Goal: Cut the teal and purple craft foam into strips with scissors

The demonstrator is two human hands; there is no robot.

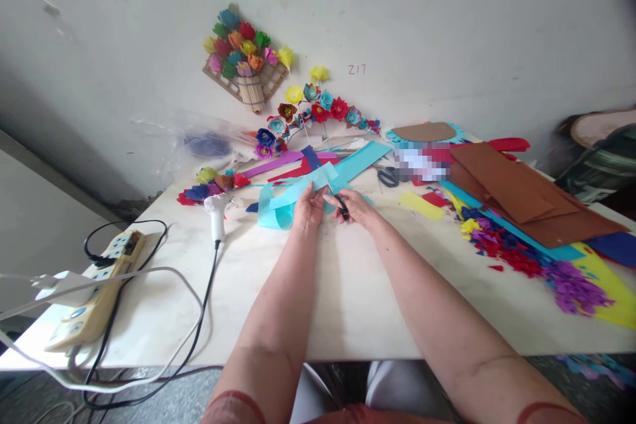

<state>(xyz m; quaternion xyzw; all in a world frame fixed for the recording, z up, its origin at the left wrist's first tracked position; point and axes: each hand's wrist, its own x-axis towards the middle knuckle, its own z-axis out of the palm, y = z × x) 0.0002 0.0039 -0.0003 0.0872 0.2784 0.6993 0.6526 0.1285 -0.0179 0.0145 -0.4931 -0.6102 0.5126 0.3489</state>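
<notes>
My left hand [308, 207] is closed on a strip of light blue paper [285, 202] that curls over the table. My right hand [355, 205] grips black-handled scissors [340, 204] whose blades point up into the blue paper close to my left fingers. Both hands meet near the middle of the pale wooden table [348, 298]. A longer light blue sheet [355, 162] runs back and to the right behind them.
A white glue gun [217, 212] stands left of my hands, its black cord leading to a power strip [102, 291] at the left edge. Paper flowers [318, 112] lie at the back, a second pair of scissors [387, 177], brown sheets [521, 195] and paper scraps [536, 262] at right.
</notes>
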